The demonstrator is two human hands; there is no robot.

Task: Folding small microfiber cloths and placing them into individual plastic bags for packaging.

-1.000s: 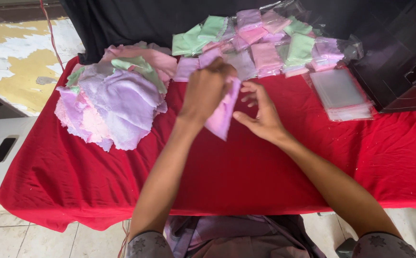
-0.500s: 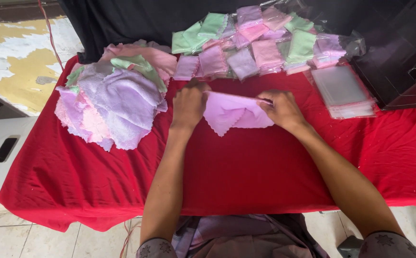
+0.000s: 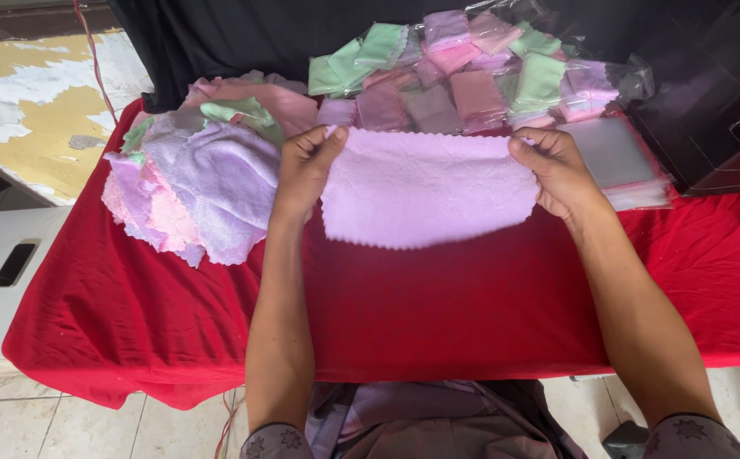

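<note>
Beside pink cloth (image 3: 425,187), towel pile (image 3: 209,183)

My fingertips on both my left hand (image 3: 305,170) and right hand (image 3: 557,167) are tucked behind the pink cloth (image 3: 425,187), out of sight. Cloth covers part of the row of bagged cloths (image 3: 463,76); count not readable. Lower layers of the loose cloth pile (image 3: 204,174) hidden. Dark box (image 3: 710,102) cut off at right edge. My elbows run off the bottom edge.

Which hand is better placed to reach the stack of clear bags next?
Right, probably. The right hand pinches the pink cloth right beside the clear bags; the left hand is across the cloth.
</note>
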